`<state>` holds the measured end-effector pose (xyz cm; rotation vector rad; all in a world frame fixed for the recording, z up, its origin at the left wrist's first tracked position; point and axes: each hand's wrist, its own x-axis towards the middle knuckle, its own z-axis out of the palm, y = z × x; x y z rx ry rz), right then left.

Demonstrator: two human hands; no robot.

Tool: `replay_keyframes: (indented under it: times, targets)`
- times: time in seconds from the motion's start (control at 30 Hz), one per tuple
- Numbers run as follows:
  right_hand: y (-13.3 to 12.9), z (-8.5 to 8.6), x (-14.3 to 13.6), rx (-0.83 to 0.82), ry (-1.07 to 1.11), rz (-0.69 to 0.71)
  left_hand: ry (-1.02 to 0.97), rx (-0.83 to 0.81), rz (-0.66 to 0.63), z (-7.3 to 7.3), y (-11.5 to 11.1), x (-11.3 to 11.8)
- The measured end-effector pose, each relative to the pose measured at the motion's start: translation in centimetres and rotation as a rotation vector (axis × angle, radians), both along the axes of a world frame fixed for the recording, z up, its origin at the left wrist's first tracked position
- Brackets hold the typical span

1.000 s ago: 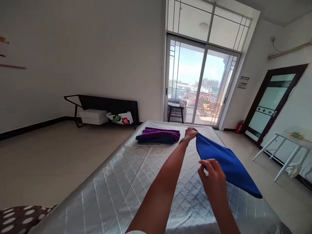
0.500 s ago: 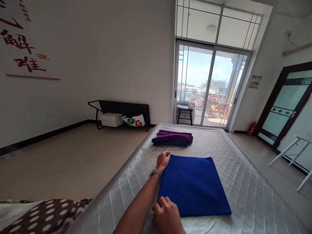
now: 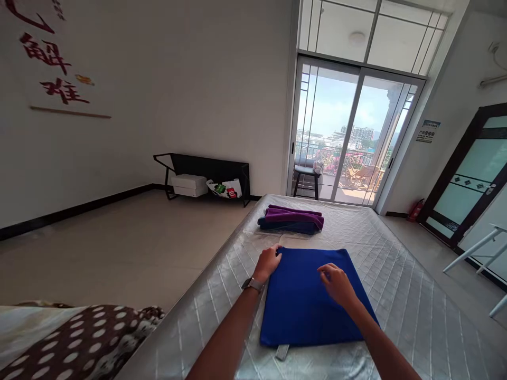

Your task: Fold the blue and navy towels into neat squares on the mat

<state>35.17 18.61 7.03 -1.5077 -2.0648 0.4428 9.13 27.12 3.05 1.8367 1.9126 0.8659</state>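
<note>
A blue cloth (image 3: 304, 306), folded into a flat square, lies on the silvery quilted mattress (image 3: 206, 316), and a small grey tag (image 3: 282, 352) sticks out at its near edge. My left hand (image 3: 268, 262), with a watch at the wrist, is closed at the cloth's far left corner. Above the right part of the cloth is my right hand (image 3: 336, 282), its fingers curled together; whether anything is between them is hidden. Farther back lie folded purple cloth (image 3: 293, 215) and dark blue cloth (image 3: 287, 227), the purple on top.
Brown polka-dot fabric (image 3: 75, 343) lies at the lower left. Against the wall stands a black rack (image 3: 206, 168) with white boxes (image 3: 189, 184) and a printed bag. White furniture legs (image 3: 473, 250) are at the right, near a dark-framed door (image 3: 467, 182).
My right hand has moved from the cloth's near left corner up and right, over the cloth. The grey tag has come into view. My left hand stays at the far left corner.
</note>
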Motion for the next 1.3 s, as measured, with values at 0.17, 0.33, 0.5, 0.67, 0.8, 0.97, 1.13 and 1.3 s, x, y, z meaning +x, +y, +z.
replay_keyframes:
  times: [0.17,0.33,0.5,0.67,0.8,0.97,1.13,1.3]
  targets:
    - [7.2,-0.2,6.5,-0.145,-0.079,-0.444,0.051,-0.034,0.031,0.1,-0.2,-0.3]
    - [9.6,-1.8,8.1,-0.227,-0.067,-0.529,0.053,-0.034,0.027,-0.2,0.1,-0.7]
    - [10.7,-3.1,8.8,-0.255,-0.035,-0.548,0.020,-0.025,0.009,-0.7,0.7,-0.8]
    - [10.6,-3.0,11.0,-0.244,0.001,-0.551,-0.045,0.004,-0.013,-1.4,1.2,0.2]
    - [10.1,-2.9,11.5,-0.204,0.030,-0.550,-0.034,0.029,-0.001,-1.7,1.3,1.0]
    - [9.4,-3.3,10.3,-0.145,-0.073,-0.538,0.027,0.055,0.018,-1.7,1.3,1.0]
    - [8.6,-2.5,8.9,0.023,-0.356,-0.558,0.082,0.061,0.012,-1.8,1.1,1.0]
    - [8.0,-2.4,7.2,-0.001,-0.398,-0.312,0.126,0.060,-0.003,-2.1,1.2,1.0]
